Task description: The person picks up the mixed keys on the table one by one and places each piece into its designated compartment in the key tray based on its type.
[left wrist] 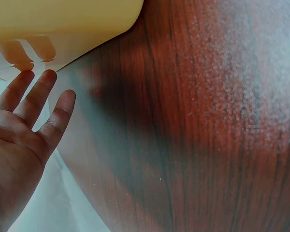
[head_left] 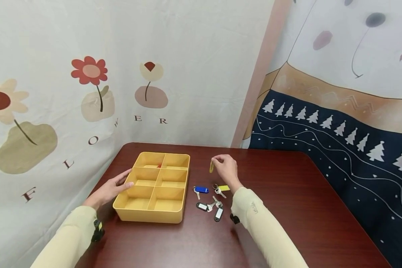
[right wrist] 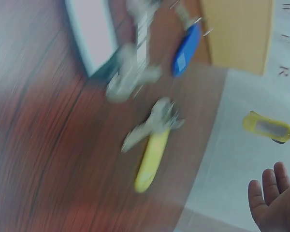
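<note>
My right hand [head_left: 226, 168] pinches a yellow key tag [right wrist: 267, 126] by its ring end and holds it above the table, right of the yellow compartment box [head_left: 149, 216]. Any key on that ring is mostly hidden by the fingers. Against the box's left side rests my left hand [head_left: 108, 189], thumb at the rim, fingers fairly straight along the outer wall. On the table between box and right arm lie a blue-tagged key [head_left: 201, 190], a yellow-tagged key [head_left: 223, 188] and two black-framed tags with keys, one tag [head_left: 219, 213] nearer me.
The box has several square compartments; something small and red [head_left: 159, 166] shows in the back-left one. Dark reddish wood makes up the tabletop [head_left: 274, 208]. Printed cloth curtains [head_left: 194, 74] hang behind the table and along its sides.
</note>
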A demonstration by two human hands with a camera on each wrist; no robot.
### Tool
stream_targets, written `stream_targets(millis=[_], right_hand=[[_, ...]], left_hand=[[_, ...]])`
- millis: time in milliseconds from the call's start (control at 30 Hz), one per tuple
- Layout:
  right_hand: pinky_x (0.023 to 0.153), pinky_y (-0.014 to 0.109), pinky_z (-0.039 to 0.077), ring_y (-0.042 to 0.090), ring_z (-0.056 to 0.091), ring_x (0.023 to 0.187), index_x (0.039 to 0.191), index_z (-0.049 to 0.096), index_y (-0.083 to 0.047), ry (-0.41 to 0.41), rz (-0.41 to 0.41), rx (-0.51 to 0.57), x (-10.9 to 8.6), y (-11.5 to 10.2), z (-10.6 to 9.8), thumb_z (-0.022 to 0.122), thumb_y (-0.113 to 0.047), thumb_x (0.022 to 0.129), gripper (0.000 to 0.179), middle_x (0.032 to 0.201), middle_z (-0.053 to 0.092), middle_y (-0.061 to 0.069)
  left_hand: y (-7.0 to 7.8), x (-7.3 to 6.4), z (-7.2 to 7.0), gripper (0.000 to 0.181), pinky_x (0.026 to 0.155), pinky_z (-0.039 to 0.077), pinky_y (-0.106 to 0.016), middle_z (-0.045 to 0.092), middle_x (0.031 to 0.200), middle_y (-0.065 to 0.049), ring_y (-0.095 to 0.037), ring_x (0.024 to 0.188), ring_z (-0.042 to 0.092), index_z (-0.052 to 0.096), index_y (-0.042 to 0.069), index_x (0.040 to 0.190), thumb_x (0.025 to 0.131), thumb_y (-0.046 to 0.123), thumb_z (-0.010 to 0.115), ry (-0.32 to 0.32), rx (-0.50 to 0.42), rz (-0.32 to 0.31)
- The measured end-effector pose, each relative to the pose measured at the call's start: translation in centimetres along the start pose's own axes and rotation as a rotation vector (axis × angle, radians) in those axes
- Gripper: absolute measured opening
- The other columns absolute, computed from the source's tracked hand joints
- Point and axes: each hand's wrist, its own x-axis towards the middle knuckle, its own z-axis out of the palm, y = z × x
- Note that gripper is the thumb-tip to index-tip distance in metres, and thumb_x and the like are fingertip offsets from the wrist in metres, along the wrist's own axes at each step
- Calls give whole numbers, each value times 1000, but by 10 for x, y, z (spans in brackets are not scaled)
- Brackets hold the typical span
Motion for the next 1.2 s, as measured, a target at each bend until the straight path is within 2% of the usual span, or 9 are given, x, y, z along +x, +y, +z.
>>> stream_targets(millis=[233,533,767,933,1200], right_hand=[[92,40,49,19,62,106,88,80,-16,7,-84,41,-7,-28,16,71,-25,91,13,106,70,0],[93,39,49,20,63,107,91,80,-13,12,-149,69,-17,-53,31,72,-23,90,13,108,70,3],[92,38,49,21,61,109,98,79,-13,-64,-145,80,-23,-74,47,71,-26,93,16,114,67,1],[87,35,50,20,62,102,96,80,-15,-88,-156,97,-27,-87,59,71,-28,93,16,111,68,0],[94,33,48,15,63,109,93,81,-17,-139,-198,80,-33,-95,79,72,-26,92,12,107,71,-6]], left_hand=[[0,-1,0,77,108,32,-61,23,154,-35,-49,140,28,13,5,159,102,30,58,-2,-4,8],[-1,0,1,77,109,31,-60,23,155,-33,-48,141,28,15,6,159,102,33,57,9,5,7],[-3,0,0,76,109,31,-60,24,155,-33,-47,140,30,15,8,160,102,32,58,11,-12,-4],[-3,1,0,77,107,34,-59,24,155,-33,-47,140,30,14,5,159,102,31,58,1,-22,11],[-3,2,0,77,107,36,-57,25,155,-31,-45,140,31,14,5,159,102,31,58,2,-36,11]])
